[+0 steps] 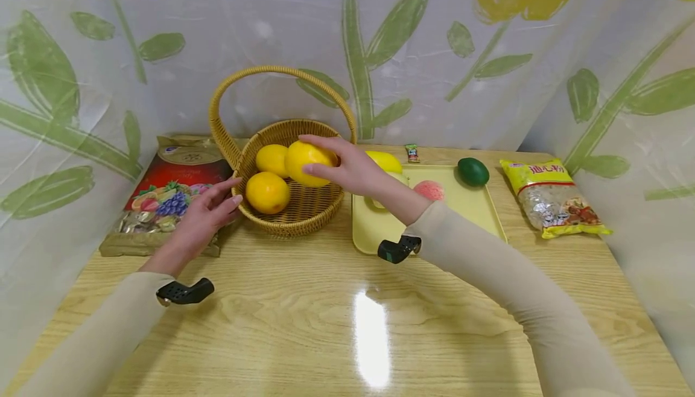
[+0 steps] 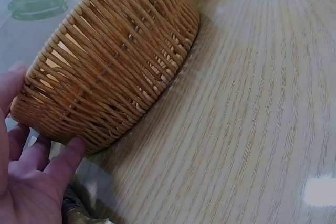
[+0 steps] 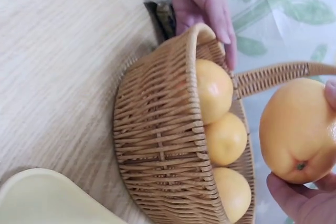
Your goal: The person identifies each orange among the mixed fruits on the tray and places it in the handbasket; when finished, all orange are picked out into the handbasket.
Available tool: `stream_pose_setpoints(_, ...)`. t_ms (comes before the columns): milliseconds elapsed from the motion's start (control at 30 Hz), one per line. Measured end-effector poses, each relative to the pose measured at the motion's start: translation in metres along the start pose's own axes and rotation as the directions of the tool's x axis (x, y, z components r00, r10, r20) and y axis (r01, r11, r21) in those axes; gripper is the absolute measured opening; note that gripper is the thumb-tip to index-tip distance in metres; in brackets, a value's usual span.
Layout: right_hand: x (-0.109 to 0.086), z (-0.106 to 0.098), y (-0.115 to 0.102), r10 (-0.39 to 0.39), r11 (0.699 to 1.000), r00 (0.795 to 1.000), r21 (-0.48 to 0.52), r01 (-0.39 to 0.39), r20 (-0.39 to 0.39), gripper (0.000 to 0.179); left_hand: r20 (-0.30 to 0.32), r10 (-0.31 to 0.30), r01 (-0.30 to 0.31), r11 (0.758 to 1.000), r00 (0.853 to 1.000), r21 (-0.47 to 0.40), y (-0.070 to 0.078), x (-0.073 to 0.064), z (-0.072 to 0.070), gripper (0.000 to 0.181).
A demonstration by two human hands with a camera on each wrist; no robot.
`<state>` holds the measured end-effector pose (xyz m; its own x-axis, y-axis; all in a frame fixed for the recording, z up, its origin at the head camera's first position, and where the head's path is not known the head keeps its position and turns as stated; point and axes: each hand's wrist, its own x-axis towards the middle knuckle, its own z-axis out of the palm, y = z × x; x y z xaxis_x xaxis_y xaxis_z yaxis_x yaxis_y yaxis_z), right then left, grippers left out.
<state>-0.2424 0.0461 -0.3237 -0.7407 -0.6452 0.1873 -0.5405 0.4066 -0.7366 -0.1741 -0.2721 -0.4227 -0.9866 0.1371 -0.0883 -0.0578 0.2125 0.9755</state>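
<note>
In the head view my right hand holds a round yellow-orange orange over the wicker basket. The right wrist view shows fingertips under this orange, with its stem end facing the camera. Inside the basket lie three more fruits of this kind, such as the front orange and the back orange; the third is hidden from the head view. My left hand touches the basket's left side near the rim, its fingers fairly straight against the weave.
Right of the basket, a pale yellow tray bears a peach, a dark green fruit and yellow fruit. A small wrapped packet lies behind it. Bags flank them: red at left, yellow at right.
</note>
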Motion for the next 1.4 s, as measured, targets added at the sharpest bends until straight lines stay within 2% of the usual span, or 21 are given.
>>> stream_pose_setpoints(200, 0.014, 0.004, 0.007, 0.043, 0.999, 0.997, -0.021, -0.042, 0.058, 0.055, -0.055, -0.002, 0.002, 1.0, 0.999, 0.016, -0.003, 0.002, 0.001, 0.061)
stream_pose_setpoints(400, 0.026, 0.004, 0.017, 0.037, 0.997, 0.981, -0.073, -0.023, 0.191, 0.057, -0.065, 0.001, -0.001, 1.0, 0.998, 0.003, -0.003, 0.004, 0.002, 0.06)
stream_pose_setpoints(567, 0.034, 0.0, 0.021, 0.07, 0.995, 0.95, -0.092, -0.044, 0.305, 0.056, -0.059, -0.004, 0.004, 1.0, 0.998, 0.0, 0.0, 0.003, 0.003, 0.059)
stream_pose_setpoints(767, 0.043, 0.001, 0.02, 0.116, 0.987, 0.897, -0.149, -0.057, 0.427, 0.057, -0.052, 0.0, -0.001, 1.0, 0.999, -0.01, 0.004, 0.0, 0.005, 0.059)
stream_pose_setpoints(967, 0.049, 0.004, 0.022, 0.115, 0.984, 0.851, -0.179, -0.024, 0.513, 0.057, -0.04, -0.007, 0.005, 1.0, 0.999, -0.03, 0.005, 0.0, 0.004, 0.059)
stream_pose_setpoints(1200, 0.049, 0.007, 0.024, 0.114, 0.974, 0.826, -0.226, 0.017, 0.552, 0.055, -0.043, 0.003, -0.004, 1.0, 0.999, -0.008, 0.005, 0.001, 0.004, 0.059)
stream_pose_setpoints(1400, 0.05, 0.011, 0.024, 0.116, 0.974, 0.802, -0.226, 0.024, 0.586, 0.052, -0.034, 0.003, -0.004, 0.999, 0.999, -0.037, 0.004, 0.001, 0.004, 0.058)
